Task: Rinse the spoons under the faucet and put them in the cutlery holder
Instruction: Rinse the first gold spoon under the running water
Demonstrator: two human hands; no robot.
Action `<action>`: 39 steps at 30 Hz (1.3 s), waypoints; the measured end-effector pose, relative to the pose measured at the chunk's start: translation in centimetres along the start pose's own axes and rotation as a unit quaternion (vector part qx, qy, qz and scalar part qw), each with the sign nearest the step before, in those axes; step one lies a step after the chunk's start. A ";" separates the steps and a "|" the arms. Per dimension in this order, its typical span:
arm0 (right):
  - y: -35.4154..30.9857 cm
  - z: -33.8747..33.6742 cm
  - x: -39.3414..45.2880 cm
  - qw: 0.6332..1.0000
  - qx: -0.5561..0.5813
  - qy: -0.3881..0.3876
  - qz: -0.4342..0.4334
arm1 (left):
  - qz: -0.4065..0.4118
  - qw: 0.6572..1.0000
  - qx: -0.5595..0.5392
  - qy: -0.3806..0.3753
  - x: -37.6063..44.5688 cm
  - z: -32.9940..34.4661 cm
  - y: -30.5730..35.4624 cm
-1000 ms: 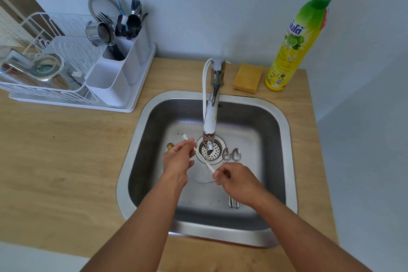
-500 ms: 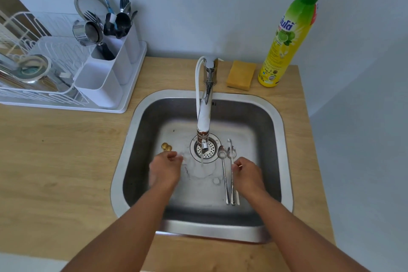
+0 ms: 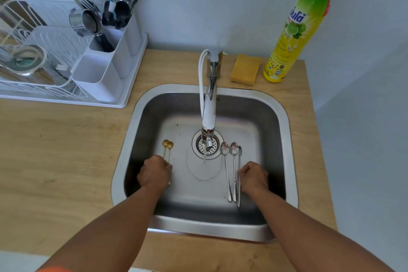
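Two slim gold spoons (image 3: 167, 148) lie lower left in the sink (image 3: 284, 139); the left hand (image 3: 154, 172) pinches their handles. Silver spoons (image 3: 230, 168) lie right of centre beside the curled right hand (image 3: 252, 178), whose grip cannot be told.

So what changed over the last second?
Both hands let go of the white stick and moved apart. The left hand now grips the gold spoons; the right hand rests by the silver spoons. The faucet is still running.
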State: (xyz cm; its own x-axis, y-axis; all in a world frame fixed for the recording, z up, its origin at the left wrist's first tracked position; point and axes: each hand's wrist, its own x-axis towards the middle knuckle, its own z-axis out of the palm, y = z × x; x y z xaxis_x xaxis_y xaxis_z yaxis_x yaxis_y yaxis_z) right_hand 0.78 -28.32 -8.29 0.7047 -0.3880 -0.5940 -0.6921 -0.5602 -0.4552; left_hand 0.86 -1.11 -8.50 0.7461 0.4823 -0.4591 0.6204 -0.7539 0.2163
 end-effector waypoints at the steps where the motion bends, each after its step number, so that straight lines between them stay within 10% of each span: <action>1: 0.1 0.0 0.1 1.000 -0.003 0.002 0.001 | -0.004 1.000 0.000 -0.001 0.0 0.0 0.0; 24: -1.8 -0.4 -0.6 0.993 -0.089 0.028 -0.074 | -0.038 0.929 -0.293 -0.224 -1.9 0.6 3.0; 31: -5.8 1.3 -2.6 0.971 0.055 -0.183 -0.143 | -0.012 0.912 -0.306 -0.272 -5.2 1.2 5.9; 39: -4.8 0.9 -2.9 0.978 0.015 -0.159 -0.133 | -0.022 0.881 -0.341 -0.327 -5.2 -0.2 5.2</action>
State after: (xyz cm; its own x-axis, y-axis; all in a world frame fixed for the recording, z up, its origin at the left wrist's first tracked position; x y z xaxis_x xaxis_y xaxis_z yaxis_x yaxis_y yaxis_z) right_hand 1.88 -23.82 -4.99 0.7794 0.0176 -0.6262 -0.4987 -0.5875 -0.6373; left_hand 0.28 -7.46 -4.86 0.5575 -0.0237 -0.8298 0.8123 -0.1907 0.5512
